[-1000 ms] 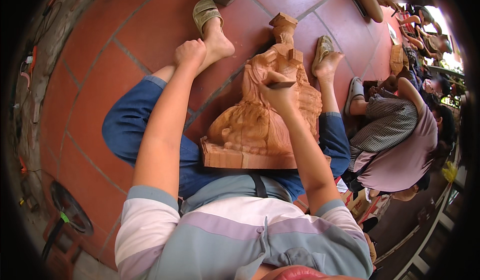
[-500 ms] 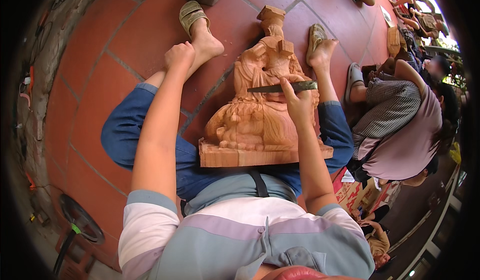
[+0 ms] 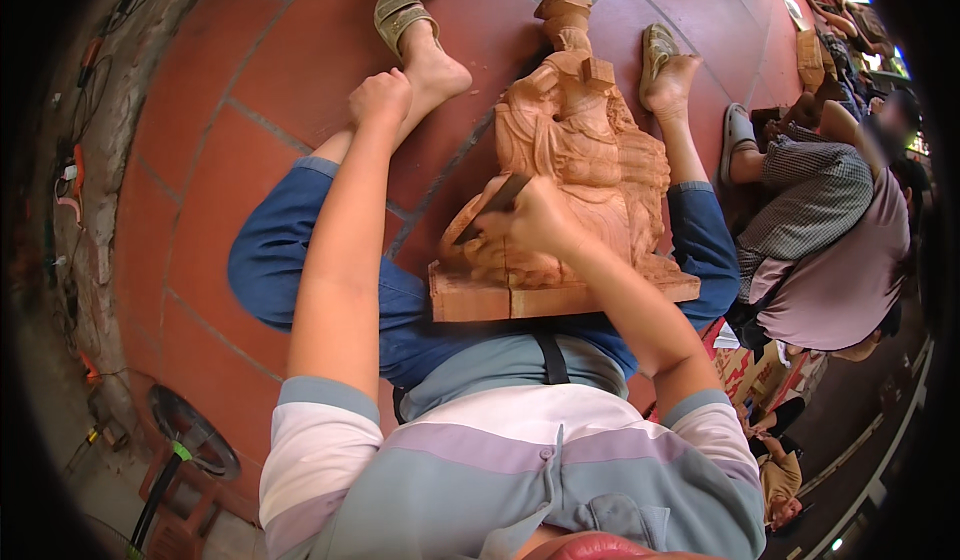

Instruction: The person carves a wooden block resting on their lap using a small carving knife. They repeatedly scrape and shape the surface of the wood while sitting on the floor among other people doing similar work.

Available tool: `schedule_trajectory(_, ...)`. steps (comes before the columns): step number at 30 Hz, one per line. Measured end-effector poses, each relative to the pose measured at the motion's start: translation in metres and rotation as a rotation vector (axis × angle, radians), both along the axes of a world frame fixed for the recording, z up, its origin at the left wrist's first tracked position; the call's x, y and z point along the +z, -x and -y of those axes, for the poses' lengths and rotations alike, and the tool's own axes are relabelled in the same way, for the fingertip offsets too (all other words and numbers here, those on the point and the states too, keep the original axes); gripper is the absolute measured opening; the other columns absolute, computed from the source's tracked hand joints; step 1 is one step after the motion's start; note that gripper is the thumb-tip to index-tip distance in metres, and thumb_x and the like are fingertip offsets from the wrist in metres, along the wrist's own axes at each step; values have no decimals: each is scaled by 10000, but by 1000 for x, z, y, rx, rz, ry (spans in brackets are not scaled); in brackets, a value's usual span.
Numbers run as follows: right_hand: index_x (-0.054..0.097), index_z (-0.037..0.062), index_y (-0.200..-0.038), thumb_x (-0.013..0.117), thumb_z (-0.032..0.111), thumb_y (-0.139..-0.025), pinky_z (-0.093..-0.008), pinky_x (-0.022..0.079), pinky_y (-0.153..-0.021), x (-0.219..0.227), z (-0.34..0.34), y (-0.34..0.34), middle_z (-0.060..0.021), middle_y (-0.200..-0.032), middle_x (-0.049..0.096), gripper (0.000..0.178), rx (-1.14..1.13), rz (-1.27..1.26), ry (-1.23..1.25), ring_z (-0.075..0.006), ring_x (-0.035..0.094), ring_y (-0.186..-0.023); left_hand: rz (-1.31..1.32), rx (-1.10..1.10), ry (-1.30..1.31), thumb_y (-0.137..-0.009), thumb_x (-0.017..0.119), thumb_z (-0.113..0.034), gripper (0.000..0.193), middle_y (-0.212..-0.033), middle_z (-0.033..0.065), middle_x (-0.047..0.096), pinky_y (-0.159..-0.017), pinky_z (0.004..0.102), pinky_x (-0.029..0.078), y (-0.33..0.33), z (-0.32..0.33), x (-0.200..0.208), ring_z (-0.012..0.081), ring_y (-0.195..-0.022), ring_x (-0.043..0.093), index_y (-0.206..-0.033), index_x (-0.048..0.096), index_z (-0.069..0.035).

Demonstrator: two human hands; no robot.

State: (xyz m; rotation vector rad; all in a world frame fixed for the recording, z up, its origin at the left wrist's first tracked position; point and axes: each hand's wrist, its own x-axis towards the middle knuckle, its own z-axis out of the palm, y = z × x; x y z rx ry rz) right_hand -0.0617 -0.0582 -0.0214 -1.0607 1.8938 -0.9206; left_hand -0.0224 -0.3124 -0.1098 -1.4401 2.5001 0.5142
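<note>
My right hand is closed around a dark, tapered file, smeared by motion. The file slants over the lower left part of a carved wooden statue. This statue is a robed seated figure with a flat-topped block on its head, lying back from me on a thick wooden base against my lap. Part of the lower carving is hidden behind my right hand and forearm. My left hand rests closed on my left lower leg, beside the ankle and away from the statue; I see nothing in it.
My bent legs flank the statue on red floor tiles. A person in a pinkish top sits close on the right, with others beyond. A round black fan-like object stands at lower left, near a rough wall edge.
My right hand has swung down and left with the file, from the statue's middle to its lower left. My left hand stays on my leg. The whole view has shifted slightly.
</note>
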Motion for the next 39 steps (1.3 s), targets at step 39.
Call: schedule_trajectory(39,638,77,-844,678,78,-706,-369,496,-643,19,-1,-44,-146,-678,610,145,-9,-116,-6,-297,622,-697,-59,-28,-12,-914,267,-362,554,-1005,250,619,-881,456,436,-6,1,-8,388,-991,586,-967,651,33)
